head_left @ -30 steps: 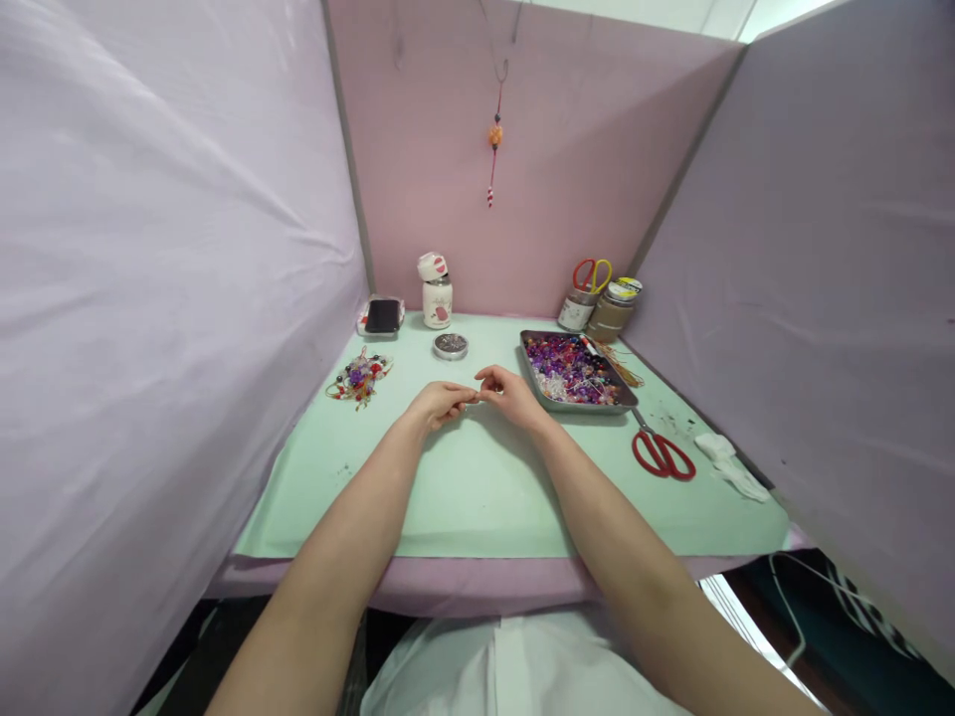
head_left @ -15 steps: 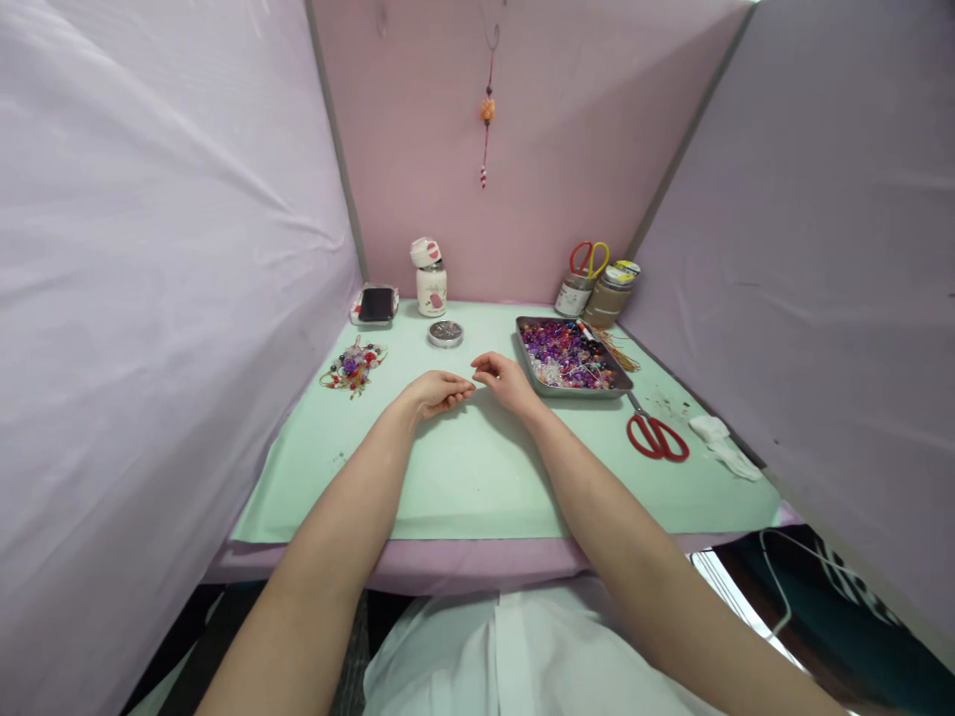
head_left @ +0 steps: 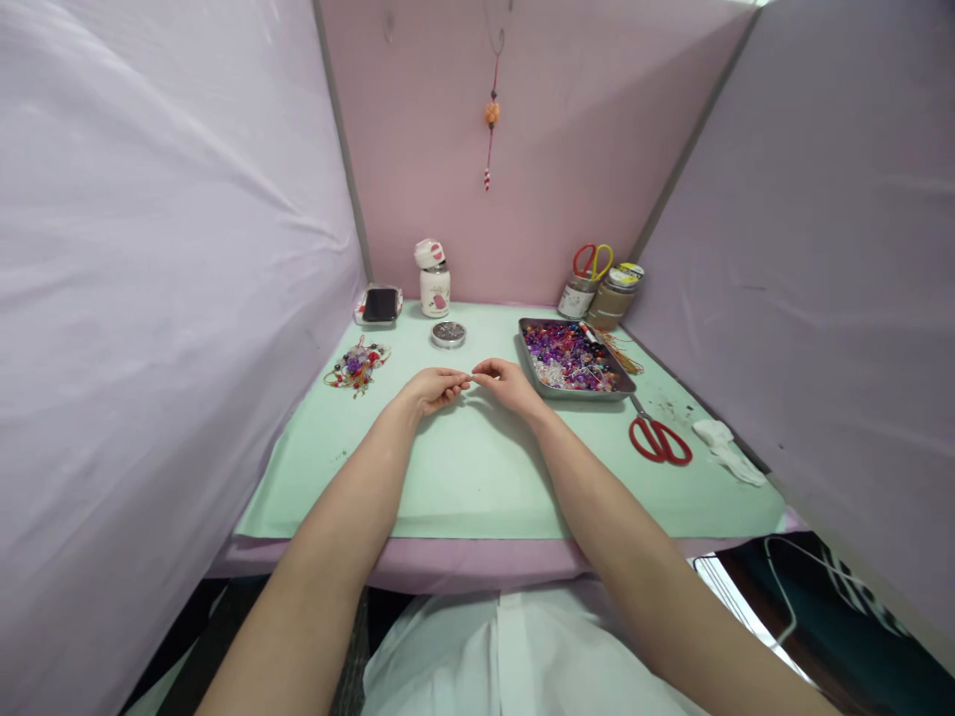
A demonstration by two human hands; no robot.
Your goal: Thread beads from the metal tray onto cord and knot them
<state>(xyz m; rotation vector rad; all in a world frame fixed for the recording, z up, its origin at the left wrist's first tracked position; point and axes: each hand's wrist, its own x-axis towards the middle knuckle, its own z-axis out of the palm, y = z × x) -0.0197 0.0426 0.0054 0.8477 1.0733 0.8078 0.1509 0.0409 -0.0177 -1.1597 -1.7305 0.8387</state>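
My left hand (head_left: 435,389) and my right hand (head_left: 505,384) meet fingertip to fingertip over the middle of the green mat (head_left: 477,477). Both are closed in a pinch. Whatever lies between the fingers is too small to make out. Just right of my right hand stands a metal tray (head_left: 586,395) filled with purple, red, dark and clear beads (head_left: 567,353). Beyond the hands sits a small round tin (head_left: 449,335) of tiny grey pieces. To the left of my left hand lies a pile of beaded strings (head_left: 358,365).
Red-handled scissors (head_left: 661,441) lie right of the tray, near a crumpled white tissue (head_left: 727,450). At the back are a white bottle (head_left: 435,291), a phone (head_left: 381,305), a can (head_left: 577,296) holding scissors and a jar (head_left: 613,298). A beaded string (head_left: 491,114) hangs from a hook.
My fingertips have come together; a small gap showed between the hands before. My right hand's fingers have lowered and closed more. The view has shifted slightly.
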